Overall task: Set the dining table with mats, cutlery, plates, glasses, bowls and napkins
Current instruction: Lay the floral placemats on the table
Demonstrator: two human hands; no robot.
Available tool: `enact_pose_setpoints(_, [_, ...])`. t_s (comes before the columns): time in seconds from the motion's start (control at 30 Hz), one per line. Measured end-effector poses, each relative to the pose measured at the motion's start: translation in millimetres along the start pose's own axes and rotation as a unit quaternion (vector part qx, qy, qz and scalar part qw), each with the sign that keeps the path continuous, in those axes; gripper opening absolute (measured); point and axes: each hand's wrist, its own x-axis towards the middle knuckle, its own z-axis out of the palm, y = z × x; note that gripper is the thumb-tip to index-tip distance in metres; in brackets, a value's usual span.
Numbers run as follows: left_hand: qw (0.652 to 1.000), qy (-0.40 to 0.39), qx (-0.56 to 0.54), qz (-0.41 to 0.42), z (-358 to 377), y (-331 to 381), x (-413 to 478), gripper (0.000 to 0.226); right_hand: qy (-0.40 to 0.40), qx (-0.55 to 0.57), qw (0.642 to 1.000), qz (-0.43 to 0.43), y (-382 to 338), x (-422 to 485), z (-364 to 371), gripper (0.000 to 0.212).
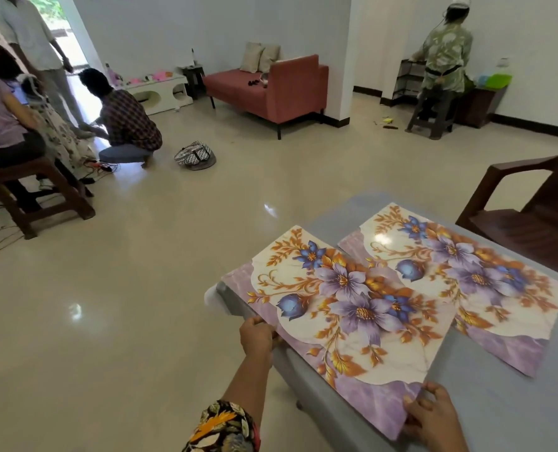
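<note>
Grey table (499,419) fills lower right of my head view; brown chair (532,210) stands at its far side. Two floral mats on the tabletop, side by side. Far mat (460,272) lies flat, no hand on it. Near mat (346,308) lies along the table's left edge, its long side meeting the far mat; overlap or mere contact, cannot tell. Left hand (258,336) grips the near mat's left edge at the table edge, fingers curled onto it. Right hand (431,415) pinches the mat's purple near corner, fingers on top. The mat spans between both hands, extending away from them.
</note>
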Motion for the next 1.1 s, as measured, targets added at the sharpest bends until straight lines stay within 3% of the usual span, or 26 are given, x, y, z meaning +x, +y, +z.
enact_pose_setpoints(0.3, [0.991,-0.066,0.118,-0.005,-14,1,12,0.014,0.111,-0.147,0.981,-0.065,21,-25,14,0.033])
enact_pose_setpoints(0.5, [0.964,-0.157,0.210,-0.036,-10,16,17,0.023,0.152,-0.217,0.962,-0.071,31,-36,15,0.029])
enact_pose_setpoints(0.73, [0.939,-0.173,0.296,-0.015,-13,21,19,0.024,0.187,-0.293,0.934,-0.079,31,-43,24,0.028])
enact_pose_setpoints(1.1, [0.917,-0.187,0.351,-0.014,-20,26,25,0.025,0.218,-0.404,0.886,-0.064,36,-42,36,0.042])
